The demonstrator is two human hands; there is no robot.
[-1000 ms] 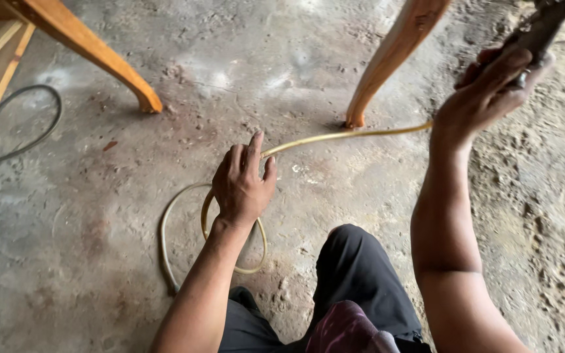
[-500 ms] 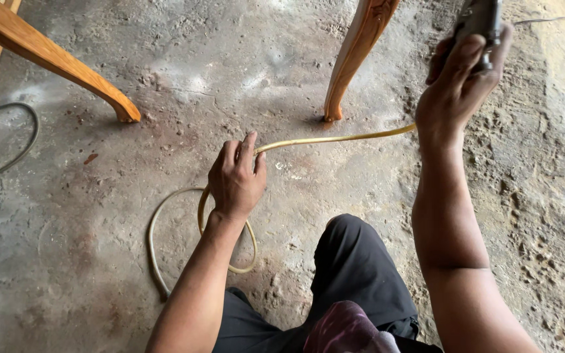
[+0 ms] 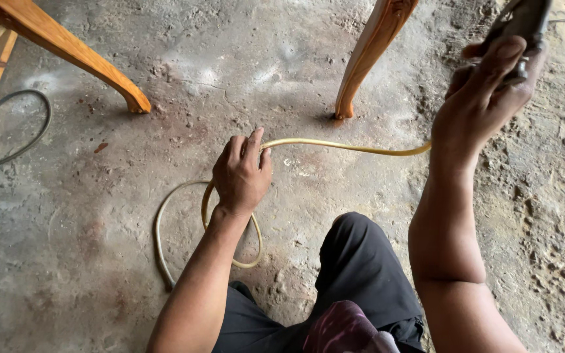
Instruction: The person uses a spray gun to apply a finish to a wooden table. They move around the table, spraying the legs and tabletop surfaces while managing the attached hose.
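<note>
Rough concrete floor (image 3: pixel 99 216), two wooden legs (image 3: pixel 371 59) standing on it. Left hand (image 3: pixel 242 175) palm down, arm extended, fingers curled around yellow hose (image 3: pixel 341 146) lying looped on floor beneath them. Right hand (image 3: pixel 485 98) raised, forearm upright, fingers wrapped around dark tool (image 3: pixel 524 23).

Dark tool (image 3: pixel 524 23) in right hand (image 3: pixel 482 98) cut off by top edge; hose (image 3: pixel 335 145) partly hidden under left hand (image 3: pixel 240 176).
</note>
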